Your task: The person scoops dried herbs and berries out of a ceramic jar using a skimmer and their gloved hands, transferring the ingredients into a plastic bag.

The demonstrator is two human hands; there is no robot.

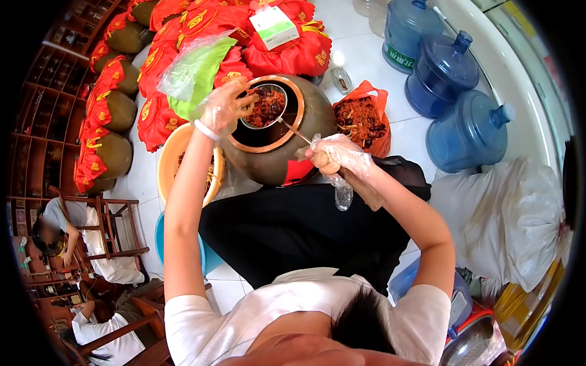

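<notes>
Both hands wear clear plastic gloves. The right hand (340, 154) is closed round the handle of a metal ladle (295, 131). The ladle's bowl, loaded with a red and dark chopped mix (265, 110), sits at the mouth of a large brown jar (262, 166), within the rim as seen from above. The left hand (223, 108) is at the far side of the bowl, fingers bent and parted — whether they grip anything cannot be told.

The jar stands upright in front of the person's knees. To its right, an open red bag (383, 100) contains a similar mix; to its left is a yellow basin (163, 165), partly filled — contents half hidden by the left forearm. Red-cloth-covered jars (204, 24) stand beyond, one bearing a white-and-green box (273, 27).
</notes>
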